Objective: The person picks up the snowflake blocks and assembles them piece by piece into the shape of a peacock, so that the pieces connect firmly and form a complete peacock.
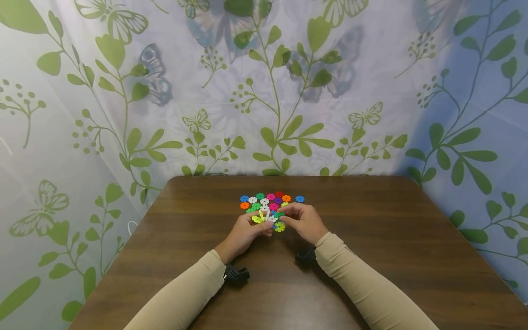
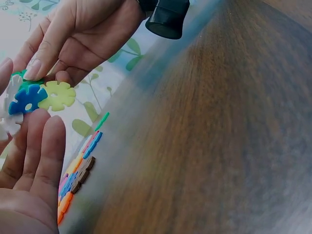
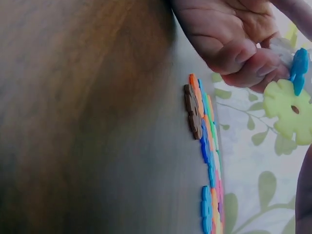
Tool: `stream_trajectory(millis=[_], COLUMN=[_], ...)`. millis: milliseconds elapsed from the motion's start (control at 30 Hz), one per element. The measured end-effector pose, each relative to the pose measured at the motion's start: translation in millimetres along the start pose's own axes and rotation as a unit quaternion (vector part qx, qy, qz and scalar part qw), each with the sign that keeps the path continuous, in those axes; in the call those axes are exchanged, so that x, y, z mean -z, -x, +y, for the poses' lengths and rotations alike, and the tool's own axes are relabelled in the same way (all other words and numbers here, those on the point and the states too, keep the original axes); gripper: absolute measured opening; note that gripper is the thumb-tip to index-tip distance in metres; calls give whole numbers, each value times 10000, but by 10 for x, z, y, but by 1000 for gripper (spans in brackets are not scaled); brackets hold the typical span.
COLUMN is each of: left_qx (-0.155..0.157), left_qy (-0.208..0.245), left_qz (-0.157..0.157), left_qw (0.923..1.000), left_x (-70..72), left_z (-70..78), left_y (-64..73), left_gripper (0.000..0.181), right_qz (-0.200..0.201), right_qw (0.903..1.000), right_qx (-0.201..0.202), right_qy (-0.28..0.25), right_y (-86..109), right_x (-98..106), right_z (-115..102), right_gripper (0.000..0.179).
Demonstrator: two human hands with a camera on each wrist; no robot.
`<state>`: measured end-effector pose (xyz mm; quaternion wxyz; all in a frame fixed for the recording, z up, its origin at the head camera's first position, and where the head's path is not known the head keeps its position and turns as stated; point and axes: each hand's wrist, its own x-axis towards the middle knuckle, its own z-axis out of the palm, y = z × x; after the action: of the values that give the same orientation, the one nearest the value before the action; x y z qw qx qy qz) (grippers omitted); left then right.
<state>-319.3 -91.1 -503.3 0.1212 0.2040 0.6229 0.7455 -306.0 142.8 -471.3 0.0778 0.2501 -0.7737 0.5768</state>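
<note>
My two hands hold a cluster of joined, notched flower-shaped plastic discs just above the table. The left hand [image 1: 245,231] grips the cluster's white disc [image 1: 271,219] between thumb and fingers. Yellow discs jut from that side. My right hand [image 1: 304,222] pinches a green disc [image 1: 278,215], its thumb lying on the disc in the left wrist view. A blue disc [image 2: 28,99] and a light yellow disc [image 2: 57,95] sit between the hands there. From the right wrist, the yellow disc [image 3: 287,114] shows slotted into the blue disc [image 3: 300,68]. Fingers partly hide the white pieces.
Loose flower discs in many colours, such as an orange disc [image 1: 245,206] and a blue disc [image 1: 300,199], lie flat on the brown wooden table [image 1: 198,215] beyond the hands. A leaf-patterned curtain [image 1: 231,114] hangs behind the table's far edge.
</note>
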Motion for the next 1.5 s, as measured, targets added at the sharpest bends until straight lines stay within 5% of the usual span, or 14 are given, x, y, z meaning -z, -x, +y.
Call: stream_trajectory(millis=[300,467,667,1067,1333,1500], left_qx=[-129,-15,-19,19,-35,-11], left_qy=[-223,-412,-651,-887,-821,-726], left_qz=[147,248,167,199,158,190], left_qw=[9996,9988,9977,9959,9965,9972], left_x=[1,-6,-5,-25,-15,-9], left_z=[17,16,20,16,6,0], left_y=[-4,5,29,25,18,24], left_gripper=[27,24,21,24,25,31], right_qz=[-88,107,-167,-1022,-493,-379], right_qw=[9996,9970,9754,9426,9512,9625], right_qx=[285,-69,-803,-647,-214,-606], right_qy=[-1,762,2046,3114,3040,2618], right_y=[-36,-56,-15,8,9,1], right_x=[144,385,673,743,743,778], right_z=[63,267,499,583,612,570], right_gripper=[32,38,49,38,20,18])
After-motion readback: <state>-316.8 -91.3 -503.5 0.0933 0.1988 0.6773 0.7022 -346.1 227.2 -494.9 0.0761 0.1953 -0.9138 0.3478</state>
